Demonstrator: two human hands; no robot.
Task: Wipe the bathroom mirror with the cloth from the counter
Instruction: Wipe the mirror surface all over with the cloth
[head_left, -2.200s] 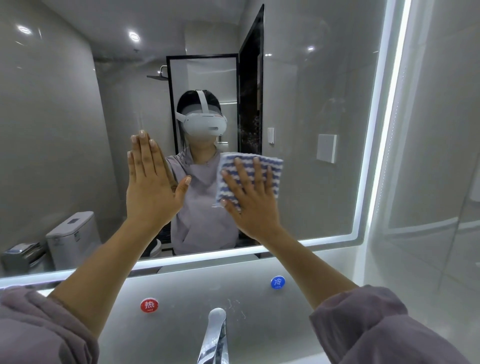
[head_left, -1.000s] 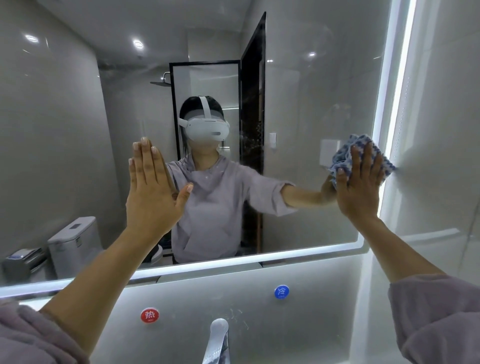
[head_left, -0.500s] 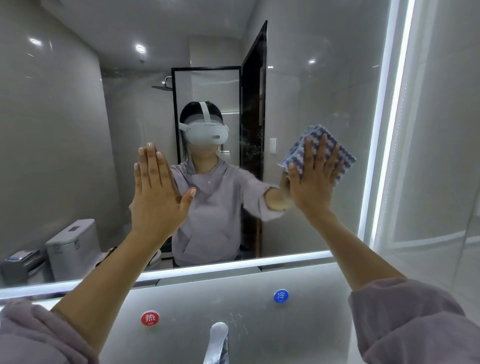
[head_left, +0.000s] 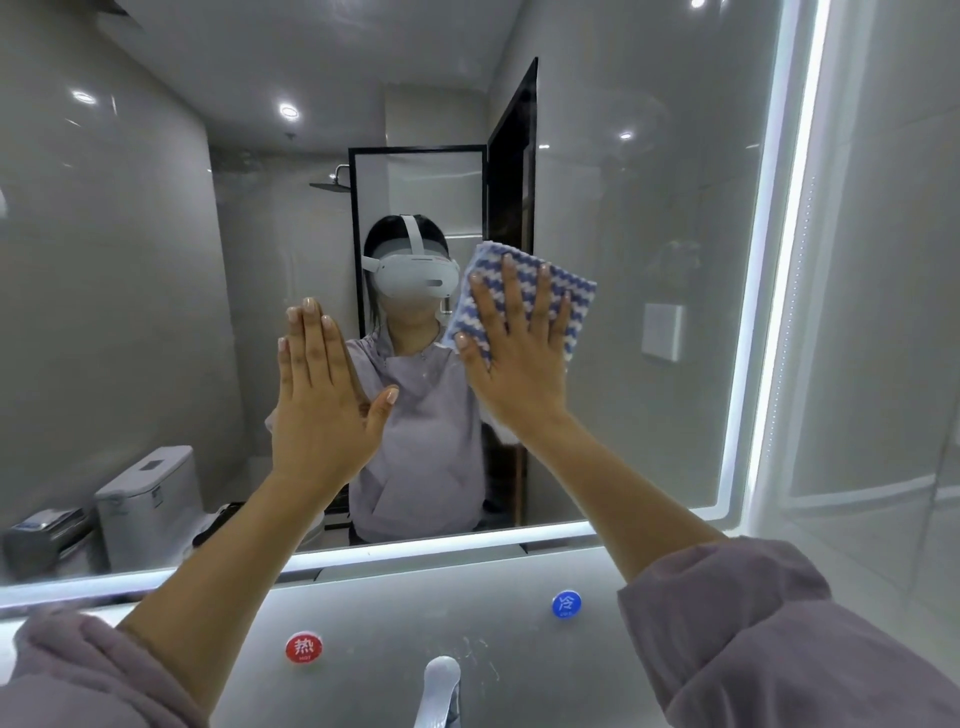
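The large wall mirror (head_left: 675, 208) with a lit edge fills most of the view. My right hand (head_left: 519, 358) lies flat, fingers spread, pressing a blue-and-white wavy-striped cloth (head_left: 569, 291) against the glass near the middle. My left hand (head_left: 324, 410) rests flat on the mirror to the left of it, fingers together, holding nothing. The palm of my right hand covers much of the cloth.
Below the mirror a chrome tap (head_left: 439, 691) rises at the bottom centre, between a red hot-water sticker (head_left: 304, 648) and a blue cold-water sticker (head_left: 566, 604). A tiled wall (head_left: 883, 312) closes the right side. The mirror reflects a toilet (head_left: 150, 499) and a dark door frame.
My right hand has swept the cloth leftward across the glass, from the mirror's right edge back to the middle. My left hand has stayed flat in the same spot.
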